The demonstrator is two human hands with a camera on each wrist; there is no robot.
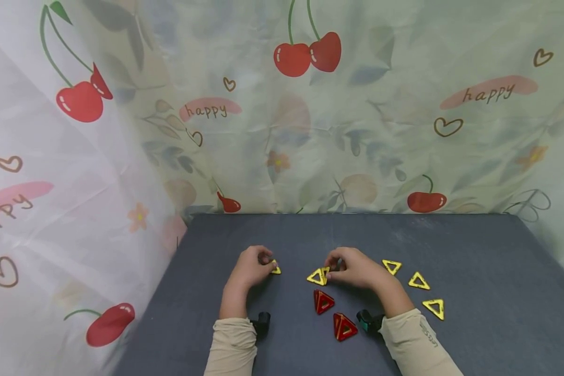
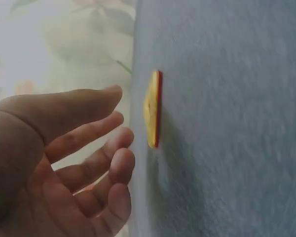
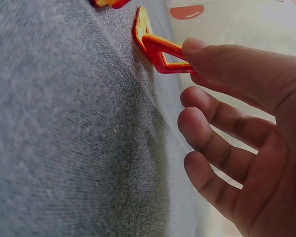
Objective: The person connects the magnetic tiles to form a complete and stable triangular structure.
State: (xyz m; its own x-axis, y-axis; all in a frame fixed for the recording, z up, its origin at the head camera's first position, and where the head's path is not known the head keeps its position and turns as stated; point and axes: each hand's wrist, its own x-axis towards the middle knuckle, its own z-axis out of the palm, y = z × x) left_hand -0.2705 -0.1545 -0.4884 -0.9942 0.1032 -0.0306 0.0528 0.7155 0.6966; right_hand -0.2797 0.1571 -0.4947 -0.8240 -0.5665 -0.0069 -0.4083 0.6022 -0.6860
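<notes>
My right hand (image 1: 355,268) pinches a triangular magnetic tile (image 3: 166,66) between thumb and index finger, its other fingers loosely bent. The tile has an open middle, a red face and a yellow one. It is raised at an angle, a corner meeting a second triangular tile (image 3: 138,24); in the head view that second tile (image 1: 313,274) shows yellow. My left hand (image 1: 255,265) is beside another yellow tile (image 1: 276,271). In the left wrist view this tile (image 2: 152,109) lies flat with a red underside, and a gap separates it from the relaxed fingers (image 2: 122,165).
Two red pyramid-like pieces (image 1: 323,302) (image 1: 345,327) stand on the dark grey tabletop (image 1: 291,235) between the forearms. Right of my right hand lie three yellow triangular tiles (image 1: 391,261) (image 1: 420,286) (image 1: 434,301). A cherry-printed curtain (image 1: 366,120) hangs behind the table.
</notes>
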